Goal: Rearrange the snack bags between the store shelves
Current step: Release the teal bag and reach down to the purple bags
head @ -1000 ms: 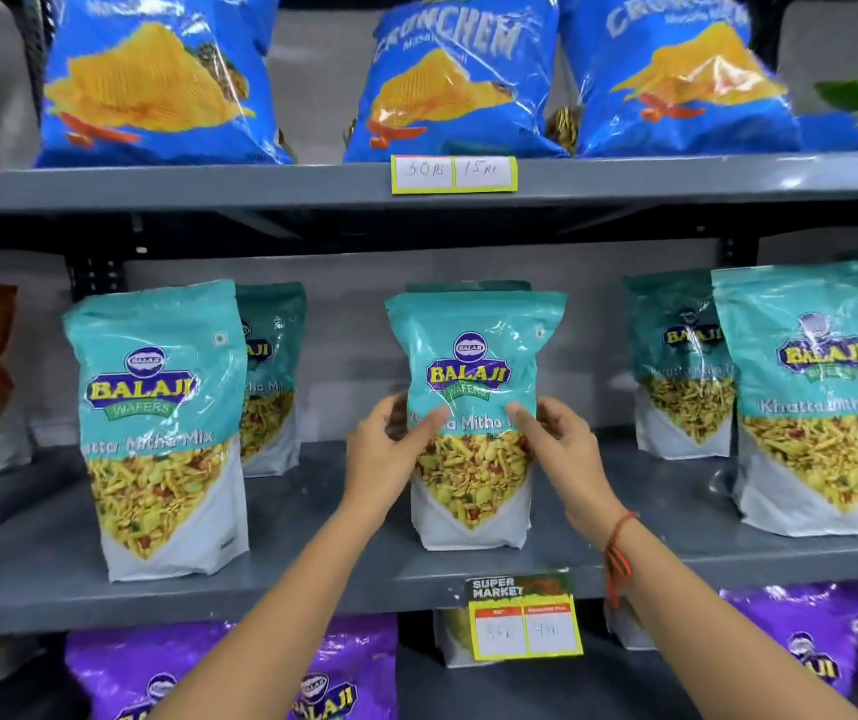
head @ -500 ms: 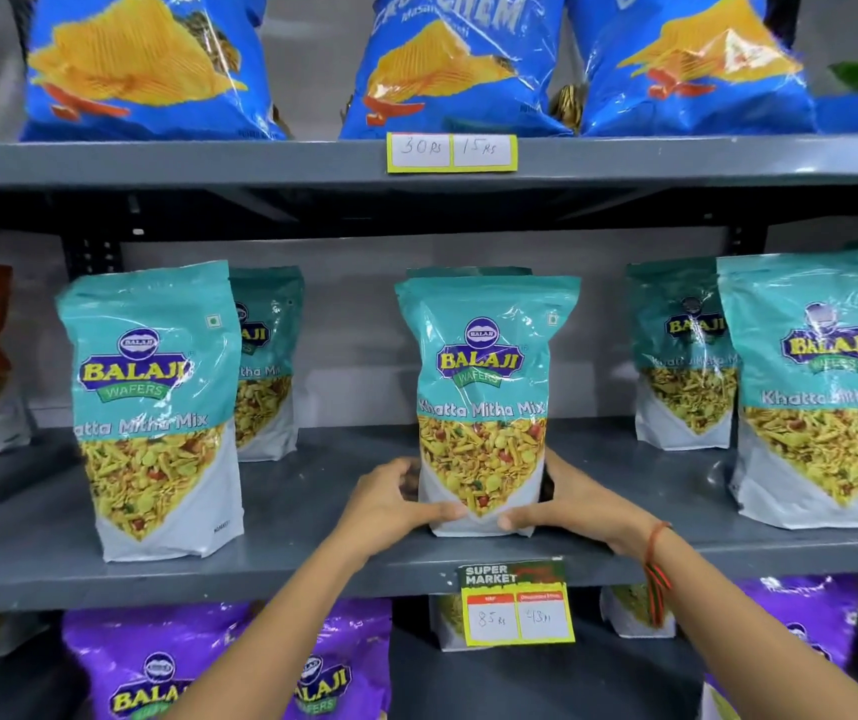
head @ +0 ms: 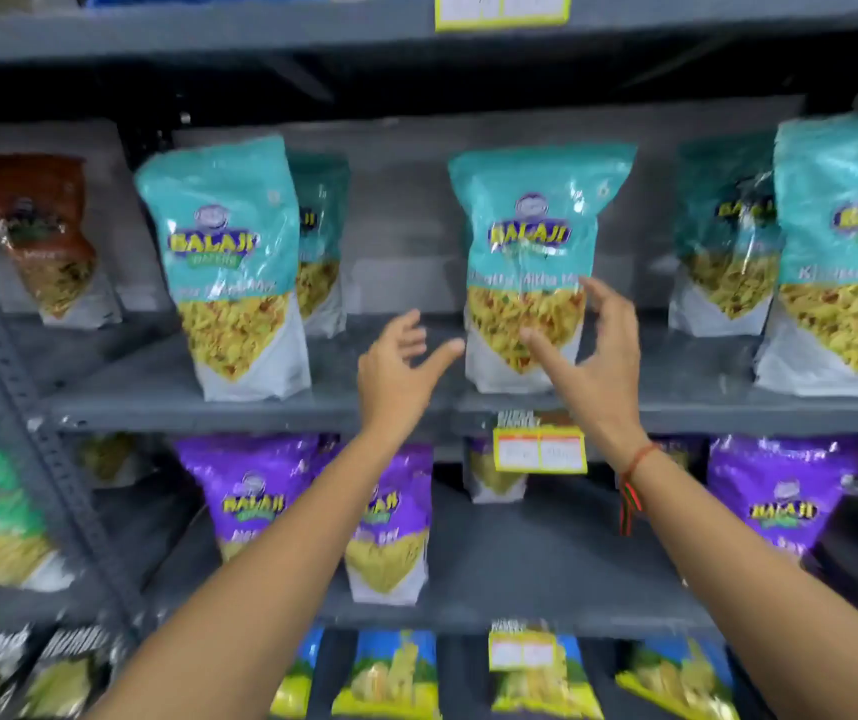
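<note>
A teal Balaji snack bag (head: 533, 236) stands upright in the middle of the grey shelf (head: 240, 407). My left hand (head: 396, 371) hovers just left of its base, fingers spread, not touching it. In front of the bag's lower right part is my right hand (head: 598, 356), open too, with fingers apart; a red thread is tied at the wrist. More teal bags stand on the same shelf: one at the left (head: 229, 262) with another behind it, and two at the right (head: 847, 252).
A brown bag (head: 47, 236) stands at the far left of the shelf. Purple bags (head: 255, 491) fill the shelf below, around a yellow price tag (head: 538, 449). Blue and yellow bags (head: 390, 672) sit lower still. A slotted upright post (head: 16, 387) runs down the left.
Both hands have let go of the middle teal bag's base and lifted off, now open. The view has tilted down, showing the lower shelves.
</note>
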A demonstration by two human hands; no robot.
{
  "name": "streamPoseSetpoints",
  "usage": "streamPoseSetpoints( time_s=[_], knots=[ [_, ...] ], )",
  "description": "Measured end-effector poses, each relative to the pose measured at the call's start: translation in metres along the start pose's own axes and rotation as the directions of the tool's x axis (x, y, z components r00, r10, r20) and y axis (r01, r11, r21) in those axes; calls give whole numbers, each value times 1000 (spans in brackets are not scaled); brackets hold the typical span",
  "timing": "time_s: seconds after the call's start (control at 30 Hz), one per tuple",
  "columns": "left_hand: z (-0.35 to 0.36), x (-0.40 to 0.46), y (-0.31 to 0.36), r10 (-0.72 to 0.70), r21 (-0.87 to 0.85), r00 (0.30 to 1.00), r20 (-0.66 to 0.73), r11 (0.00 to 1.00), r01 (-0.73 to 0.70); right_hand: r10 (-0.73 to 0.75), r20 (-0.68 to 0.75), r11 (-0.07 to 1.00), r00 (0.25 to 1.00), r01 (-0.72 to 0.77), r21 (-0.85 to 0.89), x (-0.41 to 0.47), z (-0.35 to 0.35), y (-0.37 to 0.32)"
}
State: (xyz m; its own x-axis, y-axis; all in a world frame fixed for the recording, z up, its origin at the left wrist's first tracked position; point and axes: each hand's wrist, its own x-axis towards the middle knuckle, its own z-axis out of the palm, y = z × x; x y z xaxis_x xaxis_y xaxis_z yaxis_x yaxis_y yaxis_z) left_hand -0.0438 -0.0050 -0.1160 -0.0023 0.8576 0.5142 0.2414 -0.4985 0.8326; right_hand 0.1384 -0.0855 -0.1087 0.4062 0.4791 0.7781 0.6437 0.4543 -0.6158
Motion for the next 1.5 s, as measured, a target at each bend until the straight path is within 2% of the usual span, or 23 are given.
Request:
streamPoseSetpoints(
  time_s=[0.1,0.23,0.3,0.37,0.43,0.5,0.53,0.57,0.6,0.67,0.77,0.9,1.03,1.33,1.5],
  knots=[
    [-22,-28,-10,30,0,990,-141,1000,-30,-120,7,993,993,120,15,-39,17,-30],
    [-46,-73,-64,-26,48,951,-307,998,43,-173,259,985,950,175,16,-109,46,-23],
    [-54,-97,-106,-116,63,936,-332,988,145,-75,418,996,905,86,-8,-148,64,5],
    [-58,-120,-150,-214,100,935,-283,963,251,131,525,991,841,-106,-78,-183,81,41],
    [-59,-136,-201,-366,179,920,-144,904,388,381,578,924,722,-321,-208,-211,98,83],
    [-57,-147,-251,-492,269,869,54,845,462,588,626,793,511,-517,-323,-227,115,121],
    [-55,-151,-276,-531,305,840,114,823,480,636,648,745,419,-553,-374,-234,124,139],
    [-51,-153,-303,-569,324,809,147,801,504,654,667,725,358,-549,-416,-240,133,154],
    [-48,-150,-320,-585,314,795,159,793,521,659,682,719,317,-531,-448,-243,140,165],
    [-45,-139,-319,-590,281,784,194,799,531,654,702,720,281,-516,-464,-247,156,179],
    [-39,-121,-314,-574,260,786,230,814,519,627,723,726,290,-554,-408,-249,174,193],
    [-35,-113,-314,-598,375,768,230,783,497,620,720,716,312,-602,-355,-247,179,206],
    [-15,-114,-304,-592,448,772,233,770,455,653,658,716,375,-589,-375,-235,157,213],
    [74,-134,-273,-555,458,758,343,803,381,763,544,623,350,-624,-472,-206,68,248],
    [93,-140,-267,-542,451,751,378,816,362,755,548,631,361,-630,-454,-205,50,257]
  ],
)
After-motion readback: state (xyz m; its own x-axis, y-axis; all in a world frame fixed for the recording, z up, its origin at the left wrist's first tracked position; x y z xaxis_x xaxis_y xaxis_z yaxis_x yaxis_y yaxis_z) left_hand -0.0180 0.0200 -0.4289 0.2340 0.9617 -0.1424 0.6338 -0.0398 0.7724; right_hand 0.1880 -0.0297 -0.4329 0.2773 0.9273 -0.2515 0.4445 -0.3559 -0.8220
